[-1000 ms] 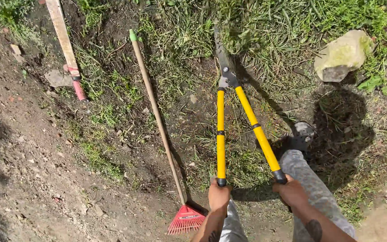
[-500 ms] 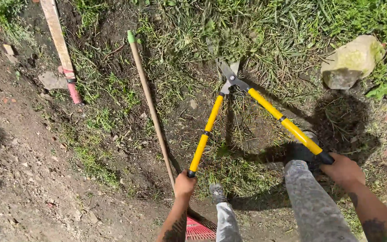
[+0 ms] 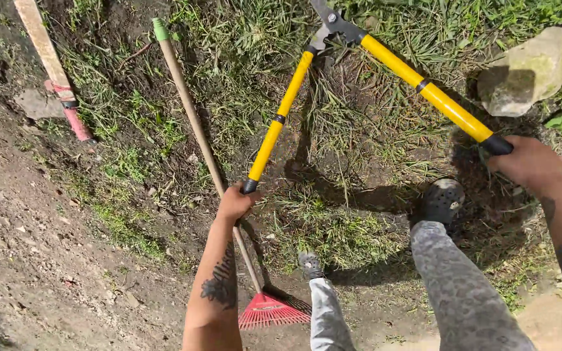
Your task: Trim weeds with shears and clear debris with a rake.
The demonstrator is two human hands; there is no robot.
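Yellow-handled shears [image 3: 385, 58], handles spread wide

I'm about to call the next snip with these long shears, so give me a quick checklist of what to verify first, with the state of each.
1. Left hand on the left handle's black grip: ok, closed around its end.
2. Right hand on the right handle's grip: ok, closed around it.
3. Handles of the yellow shears spread wide: ok, they form a broad V.
4. Blades and what lies between them: cannot tell, they run off the top edge of the view.
5. Feet away from the blades: ok, the dark shoe and the other foot are near the handle ends.
6. Footing: not ok, the red rake lies right beside the left leg.
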